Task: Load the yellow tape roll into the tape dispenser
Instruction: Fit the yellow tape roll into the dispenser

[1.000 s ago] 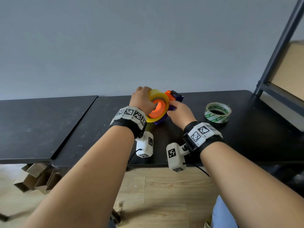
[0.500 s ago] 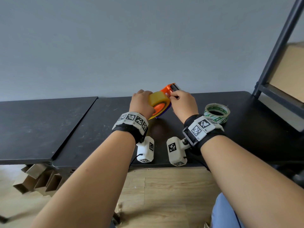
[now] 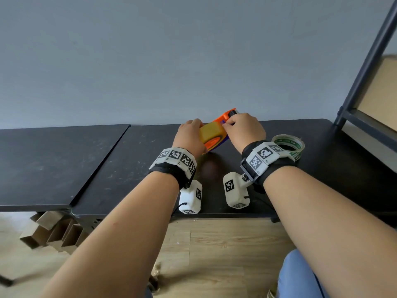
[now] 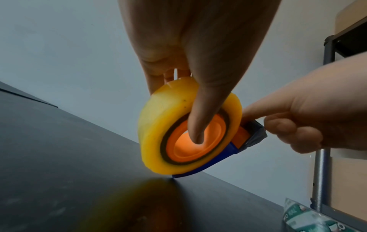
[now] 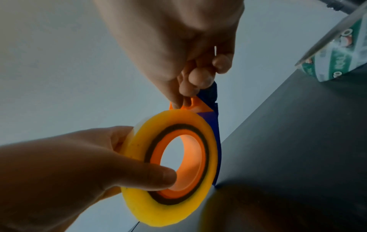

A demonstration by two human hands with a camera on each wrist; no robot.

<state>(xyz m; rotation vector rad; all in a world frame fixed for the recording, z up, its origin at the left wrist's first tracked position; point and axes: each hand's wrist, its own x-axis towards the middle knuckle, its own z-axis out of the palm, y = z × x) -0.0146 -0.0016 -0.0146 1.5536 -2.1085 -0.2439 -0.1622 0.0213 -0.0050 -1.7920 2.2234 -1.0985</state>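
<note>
— Where is the yellow tape roll (image 4: 158, 125)?

— Seated on the orange hub of the tape dispenser (image 3: 225, 118), whose blue side plate touches the black bench (image 3: 129, 168) at its lower corner. Roll and dispenser are tilted, held up near the back edge of the bench.

— And the left hand (image 3: 190, 137)?

— It grips the roll: fingers wrapped over the outer yellow band, thumb poked into the orange hub, as both wrist views show.

— The right hand (image 3: 245, 130)?

— Its fingers are curled and pinch the front end of the dispenser, at the orange and dark blue part just beyond the roll. Whether they hold a loose end of tape there, I cannot tell.

— Anything else on the bench?

— A green-and-white tape roll (image 3: 289, 145) lies flat to the right, well apart from the dispenser, near a dark metal shelf post (image 3: 365, 61). A second black bench top (image 3: 53, 164) adjoins on the left.
</note>
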